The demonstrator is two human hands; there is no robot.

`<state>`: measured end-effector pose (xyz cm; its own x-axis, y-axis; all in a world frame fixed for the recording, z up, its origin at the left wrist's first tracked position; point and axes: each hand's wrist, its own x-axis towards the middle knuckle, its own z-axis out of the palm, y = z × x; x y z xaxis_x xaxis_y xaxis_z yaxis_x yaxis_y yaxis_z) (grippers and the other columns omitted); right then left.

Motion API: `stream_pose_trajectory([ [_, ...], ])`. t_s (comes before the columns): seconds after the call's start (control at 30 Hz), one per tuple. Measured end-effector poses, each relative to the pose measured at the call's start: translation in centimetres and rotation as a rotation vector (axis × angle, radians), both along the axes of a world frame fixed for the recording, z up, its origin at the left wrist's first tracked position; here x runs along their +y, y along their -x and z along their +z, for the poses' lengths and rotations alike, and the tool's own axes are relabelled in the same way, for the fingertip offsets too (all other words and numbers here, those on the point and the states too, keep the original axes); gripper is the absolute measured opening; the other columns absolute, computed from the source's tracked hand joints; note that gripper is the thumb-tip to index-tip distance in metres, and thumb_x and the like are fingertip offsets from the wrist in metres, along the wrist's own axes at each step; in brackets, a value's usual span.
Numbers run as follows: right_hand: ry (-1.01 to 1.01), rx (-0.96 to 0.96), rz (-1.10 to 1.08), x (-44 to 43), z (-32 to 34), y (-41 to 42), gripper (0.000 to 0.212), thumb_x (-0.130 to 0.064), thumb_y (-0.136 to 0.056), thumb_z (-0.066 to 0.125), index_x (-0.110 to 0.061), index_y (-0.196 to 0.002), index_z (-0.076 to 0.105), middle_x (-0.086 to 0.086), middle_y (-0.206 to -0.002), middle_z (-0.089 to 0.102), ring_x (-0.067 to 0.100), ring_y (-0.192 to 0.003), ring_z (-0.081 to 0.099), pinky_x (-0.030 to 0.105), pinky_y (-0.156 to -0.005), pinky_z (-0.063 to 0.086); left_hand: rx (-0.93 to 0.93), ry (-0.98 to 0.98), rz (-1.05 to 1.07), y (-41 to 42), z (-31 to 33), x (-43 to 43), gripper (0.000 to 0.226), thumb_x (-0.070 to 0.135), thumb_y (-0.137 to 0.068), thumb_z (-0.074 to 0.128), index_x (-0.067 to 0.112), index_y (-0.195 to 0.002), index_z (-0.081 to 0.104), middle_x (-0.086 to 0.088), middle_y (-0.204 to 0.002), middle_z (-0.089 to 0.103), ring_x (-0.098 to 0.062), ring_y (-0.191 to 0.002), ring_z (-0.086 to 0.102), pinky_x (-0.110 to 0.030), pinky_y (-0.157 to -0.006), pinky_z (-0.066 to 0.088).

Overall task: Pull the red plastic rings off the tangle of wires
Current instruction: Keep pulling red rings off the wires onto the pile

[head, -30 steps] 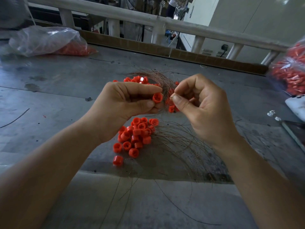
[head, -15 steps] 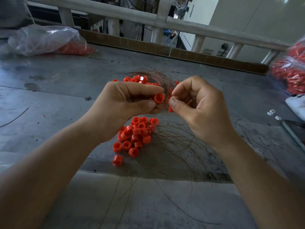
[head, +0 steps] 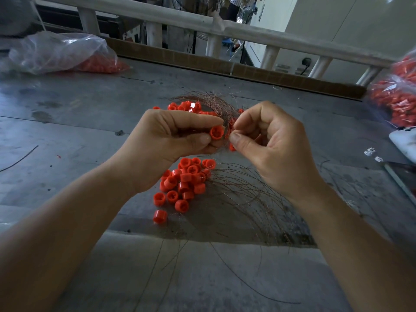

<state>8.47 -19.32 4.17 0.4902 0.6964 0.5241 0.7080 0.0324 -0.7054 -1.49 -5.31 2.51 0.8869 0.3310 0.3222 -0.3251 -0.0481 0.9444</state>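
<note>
Mid-pull on one ring. Holding a red ring (head: pixel 216 132) up above the counter (head: pixel 78 131) in the left hand (head: pixel 172 137), grip clamped on it between thumb and fingers. Pinching the tangle of wires (head: pixel 225 113) just beside that ring with the right hand (head: pixel 270 148), thumb and first finger pressed tight together on the thin strands. Hard to tell whether free of the wire yet or hooked on; too small to see. Next, most likely: pull the two hands apart, ring one way and wire the other, keeping a firm pinch to stop the thin wire slipping through. Then drop the ring onto the pile of loose rings (head: pixel 184 183) lying on the counter right under the hands. Lots left to do, judging by more rings (head: pixel 184 106) sitting by the tangle behind the left hand, probably not pulled off yet. Beside the pile, a fan of bare wires (head: pixel 247 199) spread flat on the counter. Two see-through bags to note: the left bag (head: pixel 58 52), far off near the back rail, mostly puffed up, with a small heap of red rings at its bottom edge; the right bag (head: pixel 396 95), at the edge of view, packed full of red rings.
</note>
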Motion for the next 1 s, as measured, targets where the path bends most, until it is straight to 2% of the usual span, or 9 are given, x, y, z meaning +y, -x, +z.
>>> stream_pose_trajectory([
  [0.1, 0.000, 0.010, 0.003, 0.0, 0.0, 0.0, 0.029, 0.000, -0.079, 0.065, -0.026, -0.076, 0.052, -0.008, -0.071, 0.056, 0.003, -0.065, 0.054, 0.014, -0.060, 0.046, -0.009, 0.036, -0.024, 0.0, 0.1, 0.1, 0.030, 0.005, -0.062, 0.060, 0.017, -0.086, 0.074, -0.001, -0.082, 0.074, -0.015, -0.080, 0.070, -0.019, -0.069, 0.054],
  [0.33, 0.002, 0.141, 0.045, -0.1, 0.2, 0.0, 0.028, -0.001, -0.076, 0.070, -0.024, -0.077, 0.053, -0.006, -0.065, 0.062, 0.009, -0.062, 0.061, 0.020, -0.060, 0.052, -0.017, 0.147, -0.134, 0.0, -0.1, 0.2, 0.023, 0.004, -0.056, 0.073, 0.015, -0.076, 0.076, -0.003, -0.074, 0.073, -0.014, -0.073, 0.070, -0.018, -0.063, 0.054],
  [0.5, 0.022, 0.257, 0.086, 0.0, 0.3, 0.1, 0.028, -0.003, -0.071, 0.073, -0.022, -0.075, 0.052, -0.005, -0.060, 0.063, 0.004, -0.055, 0.059, 0.012, -0.051, 0.044, -0.025, 0.149, -0.193, 0.1, -0.1, 0.1, 0.020, 0.013, -0.059, 0.067, 0.016, -0.077, 0.075, -0.003, -0.075, 0.072, -0.011, -0.073, 0.069, -0.016, -0.063, 0.053],
  [0.63, 0.040, 0.325, 0.100, 0.2, 0.1, 0.2, 0.026, -0.010, -0.064, 0.076, -0.019, -0.074, 0.053, -0.006, -0.057, 0.063, 0.005, -0.053, 0.059, 0.015, -0.051, 0.046, -0.018, 0.185, -0.244, 0.0, -0.1, 0.2, 0.019, 0.012, -0.062, 0.066, 0.014, -0.078, 0.074, -0.005, -0.075, 0.072, -0.012, -0.072, 0.069, -0.016, -0.062, 0.054],
  [0.73, 0.048, 0.318, 0.096, 0.2, -0.1, 0.1, 0.024, -0.009, -0.068, 0.074, -0.018, -0.074, 0.054, -0.006, -0.059, 0.063, 0.006, -0.054, 0.061, 0.016, -0.051, 0.047, -0.018, 0.222, -0.247, 0.0, -0.2, 0.2, 0.019, 0.010, -0.061, 0.066, 0.013, -0.078, 0.074, -0.006, -0.076, 0.072, -0.013, -0.073, 0.070, -0.017, -0.062, 0.054],
  [0.8, 0.055, 0.317, 0.100, 0.1, 0.1, -0.3, 0.019, -0.019, -0.067, 0.072, -0.018, -0.074, 0.055, -0.005, -0.059, 0.064, 0.007, -0.056, 0.062, 0.017, -0.052, 0.047, -0.020, 0.260, -0.241, 0.0, -0.1, 0.2, 0.019, 0.009, -0.060, 0.066, 0.012, -0.077, 0.074, -0.006, -0.076, 0.072, -0.014, -0.072, 0.070, -0.018, -0.062, 0.054],
  [0.9, 0.051, 0.295, -0.018, -0.4, 0.3, -1.9, 0.016, -0.031, -0.066, 0.068, -0.020, -0.073, 0.058, -0.002, -0.065, 0.068, 0.012, -0.061, 0.065, 0.020, -0.059, 0.051, -0.023, 0.289, -0.215, 0.0, 0.0, 0.2, 0.019, 0.009, -0.059, 0.066, 0.012, -0.076, 0.074, -0.006, -0.076, 0.072, -0.015, -0.073, 0.070, -0.018, -0.063, 0.054],
  [1.0, 0.016, 0.234, -0.253, -1.1, -0.1, -4.7, 0.013, -0.017, -0.080, 0.068, -0.022, -0.072, 0.059, -0.002, -0.067, 0.068, 0.012, -0.065, 0.065, 0.026, -0.067, 0.054, 0.000, 0.290, -0.196, 0.0, -0.1, 0.2, 0.018, 0.005, -0.062, 0.063, 0.011, -0.075, 0.074, -0.006, -0.076, 0.072, -0.015, -0.074, 0.070, -0.019, -0.063, 0.055],
])
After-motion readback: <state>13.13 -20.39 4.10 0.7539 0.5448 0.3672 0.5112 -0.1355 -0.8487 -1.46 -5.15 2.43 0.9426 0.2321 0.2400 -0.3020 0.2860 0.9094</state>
